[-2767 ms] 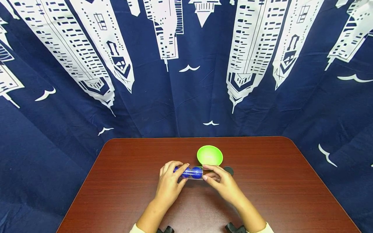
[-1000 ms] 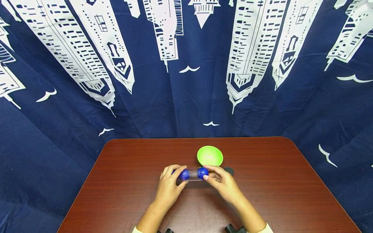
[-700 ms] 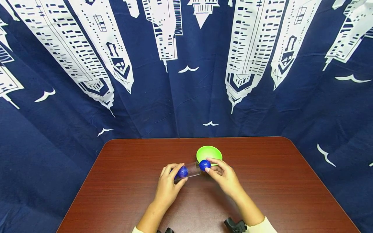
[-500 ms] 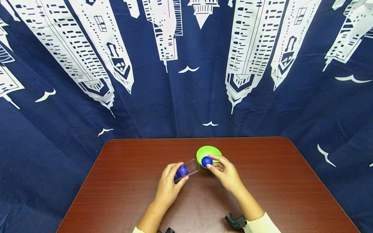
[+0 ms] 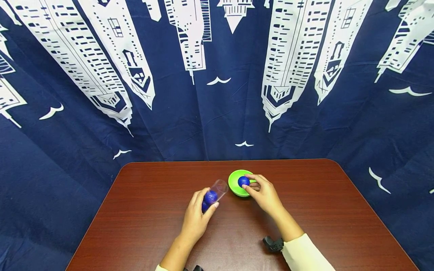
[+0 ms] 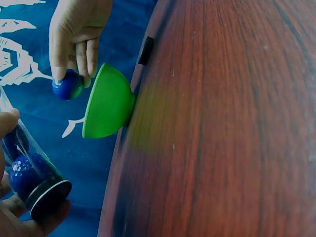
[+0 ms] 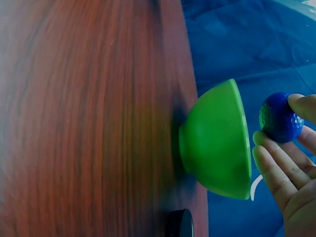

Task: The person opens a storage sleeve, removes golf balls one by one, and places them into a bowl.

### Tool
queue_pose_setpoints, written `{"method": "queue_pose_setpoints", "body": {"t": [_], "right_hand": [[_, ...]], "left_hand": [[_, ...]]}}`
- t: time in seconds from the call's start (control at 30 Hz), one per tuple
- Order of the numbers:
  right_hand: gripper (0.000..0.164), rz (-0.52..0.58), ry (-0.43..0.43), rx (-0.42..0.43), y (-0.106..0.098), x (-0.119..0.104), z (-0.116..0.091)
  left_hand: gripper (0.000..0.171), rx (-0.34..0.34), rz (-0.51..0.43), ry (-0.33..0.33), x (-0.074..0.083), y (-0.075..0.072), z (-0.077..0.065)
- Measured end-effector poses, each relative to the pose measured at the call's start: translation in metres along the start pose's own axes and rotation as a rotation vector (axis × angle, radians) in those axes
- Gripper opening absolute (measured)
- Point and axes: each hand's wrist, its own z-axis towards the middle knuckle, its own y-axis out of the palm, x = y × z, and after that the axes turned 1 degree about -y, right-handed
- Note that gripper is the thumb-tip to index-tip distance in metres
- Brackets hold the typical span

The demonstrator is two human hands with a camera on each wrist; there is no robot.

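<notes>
My right hand [image 5: 267, 196] pinches a blue dimpled golf ball [image 5: 243, 181] between thumb and fingertips. In the right wrist view the golf ball [image 7: 281, 117] hangs just above the rim of a green bowl [image 7: 217, 143], apart from it. A clear tube [image 5: 221, 187] is gripped in my left hand [image 5: 195, 218], tilted with its uncovered end up and toward the bowl [image 5: 234, 185]. Two more blue golf balls [image 5: 210, 197] lie inside the tube. Its black base [image 6: 49, 199] shows in the left wrist view, with fingers close under it.
A flat black round lid [image 6: 146, 50] lies on the table beside the bowl, hidden behind my right hand in the head view. The brown wooden table [image 5: 152, 203] ends at a blue cloth [image 5: 176, 124] printed with white buildings.
My right hand has drawn one golf ball out of the tube and carried it up and over the bowl. My left hand has turned the tube from level to tilted, its uncovered end raised.
</notes>
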Motion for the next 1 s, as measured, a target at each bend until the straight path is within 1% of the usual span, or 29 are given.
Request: {"method": "queue_pose_setpoints", "body": {"t": [0.1, 0.27, 0.4, 0.57, 0.67, 0.8, 1.0], "right_hand": [[0.042, -0.095, -0.044, -0.013, 0.003, 0.004, 0.005], [0.040, -0.224, -0.157, -0.027, 0.008, 0.010, 0.013], [0.038, -0.320, -0.209, -0.039, 0.011, 0.009, 0.019], [0.038, -0.462, -0.231, -0.077, 0.015, 0.006, 0.027], [0.037, -0.531, -0.223, -0.118, 0.017, 0.006, 0.029], [0.037, -0.585, -0.209, -0.158, 0.019, 0.007, 0.033], [0.037, -0.626, -0.219, -0.179, 0.021, 0.011, 0.037]], "left_hand": [[0.051, -0.006, -0.014, -0.021, -0.002, 0.000, -0.001], [0.050, -0.013, -0.032, -0.049, -0.006, 0.000, -0.001], [0.050, -0.018, -0.045, -0.065, -0.008, 0.001, -0.001], [0.049, -0.016, -0.066, -0.087, -0.010, 0.000, 0.001], [0.049, -0.008, -0.078, -0.094, -0.011, 0.000, 0.001], [0.049, 0.008, -0.078, -0.096, -0.013, 0.000, 0.002], [0.050, 0.026, -0.090, -0.122, -0.015, 0.000, 0.003]]}}
